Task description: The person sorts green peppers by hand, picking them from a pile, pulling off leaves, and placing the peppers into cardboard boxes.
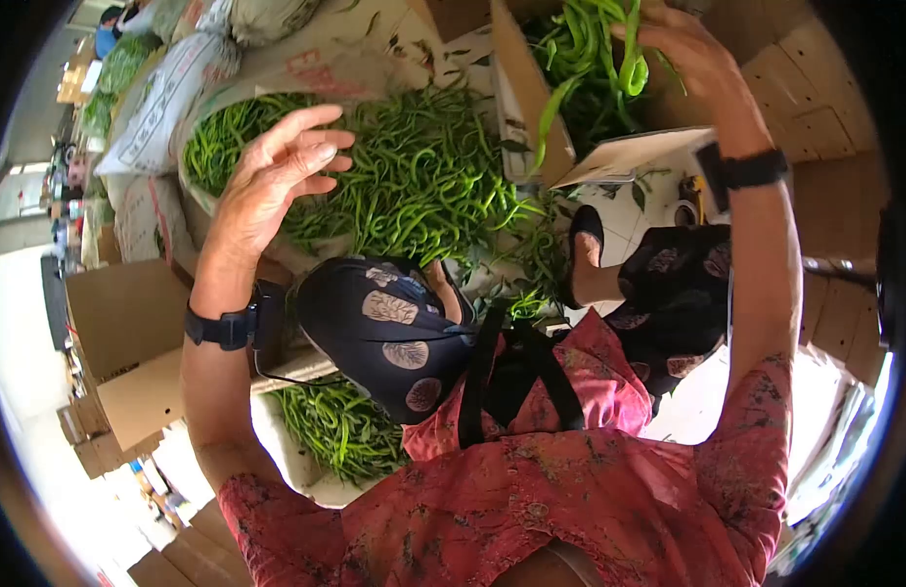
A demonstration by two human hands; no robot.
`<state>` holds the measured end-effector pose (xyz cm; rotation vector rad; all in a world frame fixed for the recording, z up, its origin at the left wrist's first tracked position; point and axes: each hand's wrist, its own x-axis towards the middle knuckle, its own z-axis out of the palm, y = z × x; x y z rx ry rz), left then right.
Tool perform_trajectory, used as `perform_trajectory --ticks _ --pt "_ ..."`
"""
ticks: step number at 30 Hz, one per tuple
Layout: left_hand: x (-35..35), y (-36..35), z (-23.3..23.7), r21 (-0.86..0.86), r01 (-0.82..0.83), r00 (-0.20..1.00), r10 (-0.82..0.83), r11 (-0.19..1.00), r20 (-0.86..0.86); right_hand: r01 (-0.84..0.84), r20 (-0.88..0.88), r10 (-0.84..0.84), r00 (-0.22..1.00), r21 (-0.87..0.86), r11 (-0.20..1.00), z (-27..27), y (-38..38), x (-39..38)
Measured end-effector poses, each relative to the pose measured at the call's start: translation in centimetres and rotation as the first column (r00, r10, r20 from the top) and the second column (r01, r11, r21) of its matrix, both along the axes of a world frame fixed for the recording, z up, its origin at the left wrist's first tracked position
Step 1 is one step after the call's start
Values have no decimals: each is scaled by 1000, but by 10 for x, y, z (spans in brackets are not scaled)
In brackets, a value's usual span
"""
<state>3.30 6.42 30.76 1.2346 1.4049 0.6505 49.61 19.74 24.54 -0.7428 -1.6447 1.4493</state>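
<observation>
My left hand [282,171] is raised over the edge of a big heap of long green chili peppers [423,176], fingers bent and apart, with nothing in it. At the upper right, my right hand [683,49] has its fingers against a bunch of green chili peppers [609,44] above an open cardboard box [531,88]. Some of these peppers hang down over the box, where more peppers and leaves lie. The fingertips of that hand are partly hidden by the bunch.
An open sack [350,73] lies behind the heap, with full white sacks [174,98] at the left. More peppers fill a container [345,430] beside my leg. Cardboard boxes [130,342] stand left, others [795,88] right. My feet are on the tiled floor among loose leaves.
</observation>
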Motion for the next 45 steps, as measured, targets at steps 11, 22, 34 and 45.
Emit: perform_trajectory --ticks 11,22,34,45 --pt "-117 -91 -334 -191 335 783 -386 922 -488 56 425 154 892 -443 895 -97 -161 -188" --pt "-25 -60 -404 114 119 632 13 986 -775 411 926 -235 294 99 906 -381 -133 -220" --pt "-14 18 -394 63 -48 866 73 997 -494 411 535 69 842 -718 562 -358 -84 -264" --pt "-89 16 -255 -225 -182 965 218 957 148 -163 150 388 909 -730 663 -199 -38 -308"
